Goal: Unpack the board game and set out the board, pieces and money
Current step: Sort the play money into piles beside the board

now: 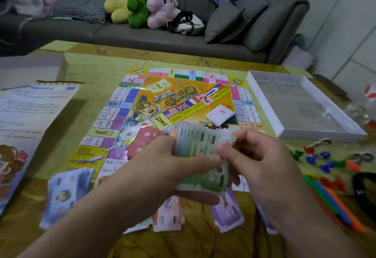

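The colourful game board [142, 99] lies unfolded on the table. A white card deck [220, 114] and a red card deck [146, 141] sit on it. My left hand [160, 162] grips a stack of green play money [201, 156] from below. My right hand [256, 156] pinches the top notes of that stack. Sorted money piles lie near the front edge: blue [67, 192], pink [168, 215] and purple [227, 211]. Small coloured plastic pieces [323, 162] are scattered at the right.
The open white box tray [282, 123] stands right of the board. The box lid [30, 70] and a rules sheet [24, 115] lie at the left. Coloured plastic sticks [333, 203] lie at the right front. A grey sofa [162, 36] with plush toys [140, 6] is behind the table.
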Demonstrator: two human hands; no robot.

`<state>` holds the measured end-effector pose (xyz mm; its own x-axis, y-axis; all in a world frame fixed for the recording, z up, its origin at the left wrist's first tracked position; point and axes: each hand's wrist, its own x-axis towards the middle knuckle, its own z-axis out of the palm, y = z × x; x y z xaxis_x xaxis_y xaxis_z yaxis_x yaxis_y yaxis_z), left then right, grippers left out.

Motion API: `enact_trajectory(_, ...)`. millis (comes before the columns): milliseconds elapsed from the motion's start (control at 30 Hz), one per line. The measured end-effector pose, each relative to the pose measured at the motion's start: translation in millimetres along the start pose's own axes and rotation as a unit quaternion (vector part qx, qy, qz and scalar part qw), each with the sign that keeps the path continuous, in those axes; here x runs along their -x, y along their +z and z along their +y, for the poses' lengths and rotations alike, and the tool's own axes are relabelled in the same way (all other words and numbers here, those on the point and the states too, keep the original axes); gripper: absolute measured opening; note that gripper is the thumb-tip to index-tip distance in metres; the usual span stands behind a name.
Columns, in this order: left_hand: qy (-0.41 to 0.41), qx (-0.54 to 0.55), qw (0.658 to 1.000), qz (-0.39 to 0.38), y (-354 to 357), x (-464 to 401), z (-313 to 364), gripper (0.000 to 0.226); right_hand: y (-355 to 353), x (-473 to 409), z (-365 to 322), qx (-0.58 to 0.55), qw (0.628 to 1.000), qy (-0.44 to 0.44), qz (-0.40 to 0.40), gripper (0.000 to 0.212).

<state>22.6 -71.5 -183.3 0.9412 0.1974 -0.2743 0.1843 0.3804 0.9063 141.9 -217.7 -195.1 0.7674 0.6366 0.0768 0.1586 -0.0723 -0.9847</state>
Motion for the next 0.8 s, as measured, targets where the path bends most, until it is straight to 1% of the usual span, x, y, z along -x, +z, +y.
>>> enact_trajectory(100,-0.010,0.077,0.997,0.003,5,-5,0,0.032,-14,-3,1,0.002,1.000,0.003,0.023,0.010)
enact_trajectory(233,0.015,0.042,0.999,0.015,10,-8,-3,0.022,-19,-4,2,0.027,0.999,-0.007,0.029,0.011)
enact_trajectory(333,0.032,0.021,0.999,0.037,10,-12,-8,0.021,-20,-4,3,0.035,0.998,-0.002,0.043,0.010)
enact_trajectory(400,0.044,0.012,0.998,0.048,10,-14,-10,0.022,-20,-3,1,0.002,0.999,0.016,0.028,0.003)
enact_trajectory(433,0.048,0.009,0.998,0.050,11,-14,-10,0.021,-20,-3,0,-0.019,0.999,0.028,0.012,0.003)
enact_trajectory(533,0.041,0.012,0.998,0.038,12,-12,-9,0.019,-17,0,-2,-0.037,0.998,0.041,-0.027,0.012)
enact_trajectory(600,0.027,0.049,0.998,0.031,11,-11,-8,0.026,-15,-1,-1,-0.024,0.999,0.036,-0.010,0.013)
enact_trajectory(667,0.027,0.073,0.997,0.027,10,-9,-6,0.029,-16,-2,1,-0.025,0.999,0.034,0.010,0.011)
enact_trajectory(733,0.040,0.047,0.998,0.026,10,-8,-6,0.025,-17,-1,2,-0.041,0.998,0.041,-0.007,0.012)
enact_trajectory(800,0.049,0.027,0.998,0.034,9,-7,-8,0.023,-16,1,2,-0.056,0.997,0.049,-0.029,0.024)
